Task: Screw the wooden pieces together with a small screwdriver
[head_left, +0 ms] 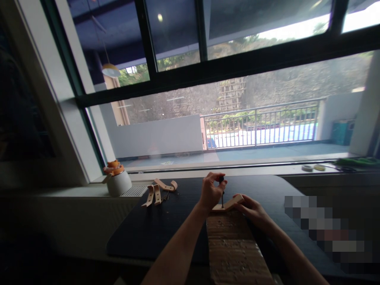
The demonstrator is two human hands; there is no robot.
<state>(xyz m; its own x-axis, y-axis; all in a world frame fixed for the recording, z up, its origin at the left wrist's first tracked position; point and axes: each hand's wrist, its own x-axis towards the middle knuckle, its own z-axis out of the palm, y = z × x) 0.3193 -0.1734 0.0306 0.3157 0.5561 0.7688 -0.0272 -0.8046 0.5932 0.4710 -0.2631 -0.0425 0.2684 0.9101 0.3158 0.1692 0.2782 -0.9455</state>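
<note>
Left hand: my feed shows the left hand [214, 189], right of centre in the frame, with thumb and fingertips together round the dark handle of a screwdriver [222, 200].
Screwdriver: near upright, shaft running down to the bent wooden piece; I cannot tell whether the tip is seated in a screw.
Right hand: the right hand [251, 206], just right of that, is clamped on the raised end of the bent wooden piece [234, 202].
Bent wooden piece: right of centre in the lower half, at the far end of the brown ridged board [234, 247], which runs to the bottom edge.
Loose wooden pieces: two side by side and one curved wooden piece [166, 185], left of centre on the dark surface [139, 229]; small screws [166, 196] near them.
Upper left of these: a pale pot [119, 184] with an orange top, beside the surface.
Step in hand: I judge it to be screw-driving at the bent wooden piece, one hand turning, the other bracing.
Next move calls for: in my judgement, shaft kept upright, light downward pressure, right-hand grip steady against twist.
</note>
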